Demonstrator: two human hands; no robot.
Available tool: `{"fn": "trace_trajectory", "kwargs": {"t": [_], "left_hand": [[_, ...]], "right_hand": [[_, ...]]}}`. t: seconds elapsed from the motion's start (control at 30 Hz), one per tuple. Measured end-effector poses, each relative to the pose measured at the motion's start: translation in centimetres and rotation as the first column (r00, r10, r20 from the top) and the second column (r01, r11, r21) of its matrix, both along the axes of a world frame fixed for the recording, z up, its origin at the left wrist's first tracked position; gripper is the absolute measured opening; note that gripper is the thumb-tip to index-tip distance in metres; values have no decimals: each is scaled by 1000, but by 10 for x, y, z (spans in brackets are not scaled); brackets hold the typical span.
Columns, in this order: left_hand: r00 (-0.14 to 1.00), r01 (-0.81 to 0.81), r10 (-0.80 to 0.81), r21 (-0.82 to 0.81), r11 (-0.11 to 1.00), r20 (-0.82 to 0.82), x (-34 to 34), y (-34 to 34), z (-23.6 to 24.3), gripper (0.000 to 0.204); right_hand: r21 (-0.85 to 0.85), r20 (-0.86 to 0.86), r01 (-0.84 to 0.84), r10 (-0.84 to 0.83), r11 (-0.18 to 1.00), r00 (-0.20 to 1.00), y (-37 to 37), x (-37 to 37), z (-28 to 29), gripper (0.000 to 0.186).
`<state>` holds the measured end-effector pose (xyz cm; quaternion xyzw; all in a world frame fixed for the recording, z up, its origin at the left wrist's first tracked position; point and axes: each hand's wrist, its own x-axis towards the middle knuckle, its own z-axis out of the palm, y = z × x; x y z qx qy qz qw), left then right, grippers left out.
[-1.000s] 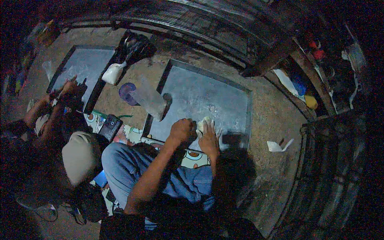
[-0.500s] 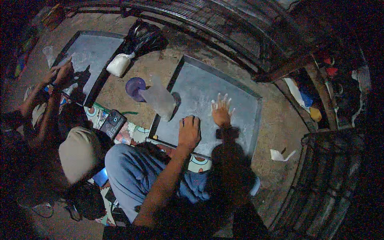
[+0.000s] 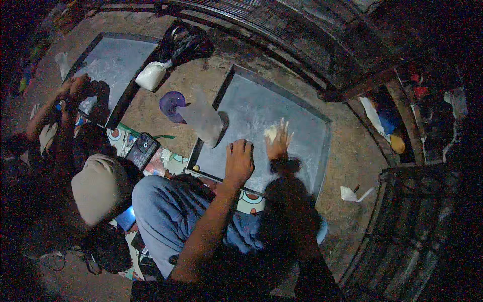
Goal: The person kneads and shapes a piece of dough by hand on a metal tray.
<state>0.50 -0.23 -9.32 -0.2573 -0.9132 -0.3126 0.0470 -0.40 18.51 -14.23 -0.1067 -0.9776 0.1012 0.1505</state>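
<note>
A shallow grey metal tray (image 3: 241,110) dusted with white powder lies before me. My right hand (image 3: 278,143) is over its middle, fingers stretched and whitened with powder. Beside the thumb shows a pale yellowish patch (image 3: 271,133); whether it is a lump or a powdered palm I cannot tell. My left hand (image 3: 240,160) is curled closed over the tray's near side, and what it holds, if anything, is hidden. Across the tray's left edge rests a clear plastic bag (image 3: 204,122). A small yellowish lump (image 3: 196,168) sits in the near left corner.
A purple bowl (image 3: 172,104) stands left of the tray, near a bag of white powder (image 3: 150,76) and a black plastic bag (image 3: 185,46). Another person's hands (image 3: 75,86) are over a second tray (image 3: 118,53). A phone (image 3: 143,150) lies between us; a paper scrap (image 3: 354,194) lies right.
My right hand has tilted from flat and spread, its fingers now closer together, and the pale patch has come into view. My left hand stays curled. The other person's hands have shifted slightly.
</note>
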Motion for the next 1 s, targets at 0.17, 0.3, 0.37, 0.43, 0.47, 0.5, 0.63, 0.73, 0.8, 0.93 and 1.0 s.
{"fn": "trace_trajectory", "kwargs": {"t": [0.17, 0.3, 0.37, 0.43, 0.47, 0.5, 0.63, 0.73, 0.8, 0.93, 1.0], "left_hand": [[1000, -3, 3, 56, 998, 6, -1, -1, -5, 37], [998, -30, 35, 85, 996, -59, -3, -8, -5, 28], [999, -33, 35, 78, 996, -28, -5, -10, -6, 30], [998, -57, 57, 53, 997, -4, -6, -13, -7, 34], [997, -78, 78, 33, 996, 4, -4, -15, -8, 38], [998, -60, 59, 46, 997, 21, 0, -4, -1, 41], [998, -62, 62, 64, 996, 1, 0, -7, -5, 43], [998, -33, 24, 142, 989, 62, -1, -10, -4, 41], [986, -42, 5, 221, 974, 168, -6, -16, -7, 38], [942, -57, -106, 464, 884, 318, 3, 0, -1, 26], [942, -63, -107, 482, 874, 317, 2, 4, -7, 24]], "right_hand": [[-101, -79, -177, 169, 979, 982, -22, 43, 11, 49], [-35, 44, -126, 128, 991, 991, -43, 61, 16, 46], [12, 106, -86, 84, 996, 991, -47, 68, 18, 44], [48, 162, -54, 45, 997, 986, -52, 73, 19, 42], [55, 180, -42, 32, 998, 983, -54, 75, 20, 41], [51, 168, -8, 0, 999, 986, -42, 90, 24, 40], [-273, 49, -26, 41, 962, 998, -38, 101, 30, 37], [-612, -34, -35, 18, 790, 999, -36, 108, 37, 35], [-809, -74, -56, -7, 585, 997, -40, 104, 42, 33], [-958, -78, -40, -126, 285, 989, -22, 111, 61, 30], [-960, 9, 60, -188, 272, 982, -18, 103, 68, 27]]}}
